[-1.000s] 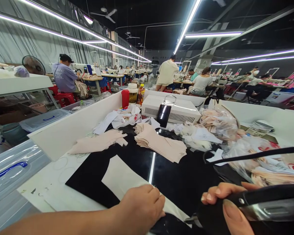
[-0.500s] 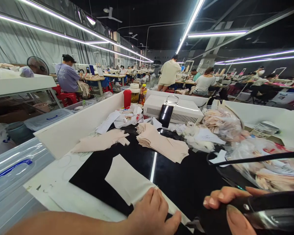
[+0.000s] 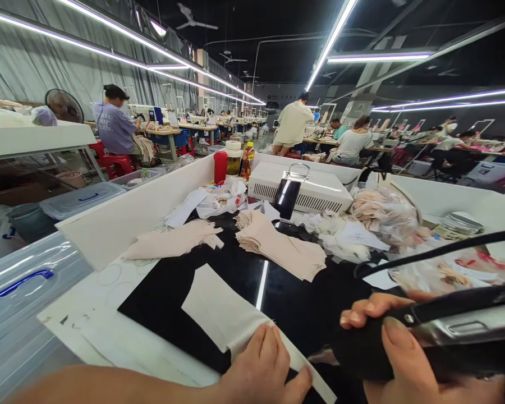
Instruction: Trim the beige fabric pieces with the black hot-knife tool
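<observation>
A cut beige fabric piece (image 3: 219, 306) lies slantwise on the glossy black work surface (image 3: 160, 297). My left hand (image 3: 261, 365) holds it down near its lower end, fingers bent together and thumb apart, with the cloth puckered beside the fingers. A narrow pale strip of fabric runs on past the thumb. My right hand (image 3: 408, 348) is wrapped round a black corded hand tool (image 3: 454, 331) with a silvery panel on its side. The tool's front end is close to the fabric's right edge; its exact kind cannot be made out.
Stacked beige pieces (image 3: 278, 244) and another pile (image 3: 172, 238) lie behind. A phone (image 3: 287, 197) leans on a white vented box (image 3: 303, 182). The tool's cable (image 3: 437, 249) arches over bagged fabric (image 3: 446, 272) at right. White side panels (image 3: 143, 196) border the surface.
My right hand has raised and tilted the black tool a little, moving it slightly left, and more of its silvery panel shows. My left hand stays on the fabric almost unmoved.
</observation>
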`<control>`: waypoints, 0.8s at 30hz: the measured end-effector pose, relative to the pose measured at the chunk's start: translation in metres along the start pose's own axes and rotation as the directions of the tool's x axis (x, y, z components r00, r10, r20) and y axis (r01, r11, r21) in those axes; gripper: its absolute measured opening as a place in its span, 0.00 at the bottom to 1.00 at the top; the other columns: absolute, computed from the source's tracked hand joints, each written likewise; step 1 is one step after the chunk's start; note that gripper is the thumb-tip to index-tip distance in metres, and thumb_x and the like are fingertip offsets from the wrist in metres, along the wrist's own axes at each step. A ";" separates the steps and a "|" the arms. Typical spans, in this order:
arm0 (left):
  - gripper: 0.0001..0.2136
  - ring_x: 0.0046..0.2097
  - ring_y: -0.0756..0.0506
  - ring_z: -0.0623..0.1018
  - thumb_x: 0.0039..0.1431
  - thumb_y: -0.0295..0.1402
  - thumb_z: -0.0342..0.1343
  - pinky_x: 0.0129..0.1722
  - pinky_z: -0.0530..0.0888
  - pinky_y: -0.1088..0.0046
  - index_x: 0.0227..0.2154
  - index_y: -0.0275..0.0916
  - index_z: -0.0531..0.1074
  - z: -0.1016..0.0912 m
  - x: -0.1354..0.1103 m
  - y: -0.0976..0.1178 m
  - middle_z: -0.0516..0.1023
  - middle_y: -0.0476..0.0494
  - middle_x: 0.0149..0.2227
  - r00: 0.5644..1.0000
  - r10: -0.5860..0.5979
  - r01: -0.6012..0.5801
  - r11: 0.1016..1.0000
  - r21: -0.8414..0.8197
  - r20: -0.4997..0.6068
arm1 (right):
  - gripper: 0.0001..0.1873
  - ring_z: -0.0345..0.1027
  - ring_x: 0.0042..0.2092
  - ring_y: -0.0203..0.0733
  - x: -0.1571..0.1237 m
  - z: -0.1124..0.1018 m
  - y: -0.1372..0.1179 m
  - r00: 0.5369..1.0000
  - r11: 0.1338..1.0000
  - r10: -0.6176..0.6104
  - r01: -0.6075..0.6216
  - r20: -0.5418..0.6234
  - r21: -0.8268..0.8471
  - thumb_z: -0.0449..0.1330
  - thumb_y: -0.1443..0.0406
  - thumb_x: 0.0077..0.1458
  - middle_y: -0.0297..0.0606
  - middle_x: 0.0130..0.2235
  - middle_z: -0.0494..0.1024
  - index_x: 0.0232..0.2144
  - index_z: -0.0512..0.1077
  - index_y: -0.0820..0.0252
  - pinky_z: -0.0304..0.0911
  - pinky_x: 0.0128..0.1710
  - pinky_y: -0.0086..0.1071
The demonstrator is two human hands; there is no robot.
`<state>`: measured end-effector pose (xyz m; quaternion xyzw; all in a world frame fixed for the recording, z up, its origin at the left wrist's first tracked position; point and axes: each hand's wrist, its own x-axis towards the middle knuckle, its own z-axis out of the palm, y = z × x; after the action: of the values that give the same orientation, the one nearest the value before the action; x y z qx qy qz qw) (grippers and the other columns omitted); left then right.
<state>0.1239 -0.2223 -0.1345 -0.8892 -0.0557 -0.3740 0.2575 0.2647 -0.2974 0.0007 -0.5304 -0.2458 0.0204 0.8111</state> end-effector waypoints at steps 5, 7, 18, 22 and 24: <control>0.17 0.42 0.37 0.86 0.71 0.45 0.65 0.47 0.81 0.62 0.54 0.39 0.74 0.001 0.002 0.000 0.86 0.37 0.39 0.994 -0.069 0.069 0.998 -0.010 -0.079 | 0.24 0.75 0.27 0.44 -0.004 0.017 -0.006 0.999 0.998 0.035 -0.034 0.026 -0.046 0.77 0.58 0.46 0.30 0.30 0.79 0.42 0.71 0.52 0.78 0.31 0.41; 0.15 0.42 0.38 0.86 0.71 0.44 0.64 0.47 0.81 0.63 0.52 0.40 0.74 0.001 0.004 0.000 0.86 0.39 0.38 0.987 -0.103 0.100 0.995 -0.028 -0.124 | 0.25 0.75 0.27 0.43 -0.004 0.016 -0.003 0.999 0.998 0.027 -0.025 0.039 -0.050 0.77 0.58 0.47 0.29 0.30 0.79 0.43 0.71 0.51 0.78 0.32 0.40; 0.15 0.43 0.36 0.86 0.68 0.45 0.66 0.49 0.80 0.61 0.47 0.40 0.73 0.004 0.001 0.002 0.86 0.36 0.40 0.998 -0.038 0.035 0.998 -0.053 -0.058 | 0.27 0.73 0.27 0.42 -0.003 0.023 0.001 0.998 0.997 0.061 -0.063 0.032 0.035 0.80 0.56 0.45 0.28 0.29 0.77 0.43 0.71 0.50 0.78 0.31 0.40; 0.14 0.40 0.38 0.86 0.70 0.46 0.63 0.46 0.81 0.64 0.45 0.41 0.72 0.001 0.005 0.000 0.86 0.37 0.39 0.987 -0.116 0.110 0.992 -0.061 -0.107 | 0.27 0.75 0.31 0.43 -0.002 0.022 0.010 0.995 0.998 0.048 -0.053 0.090 0.047 0.80 0.56 0.49 0.29 0.31 0.78 0.45 0.72 0.50 0.79 0.32 0.39; 0.13 0.40 0.38 0.85 0.69 0.44 0.63 0.47 0.80 0.64 0.47 0.41 0.72 0.001 0.004 0.000 0.86 0.37 0.39 0.989 -0.103 0.097 0.993 -0.071 -0.101 | 0.26 0.75 0.33 0.43 -0.002 0.020 0.014 0.992 0.998 0.051 -0.056 0.115 0.039 0.80 0.56 0.51 0.29 0.33 0.78 0.47 0.73 0.50 0.79 0.34 0.39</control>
<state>0.1273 -0.2221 -0.1315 -0.8724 -0.0743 -0.4342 0.2115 0.2574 -0.2748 -0.0055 -0.5174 -0.2770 0.0776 0.8060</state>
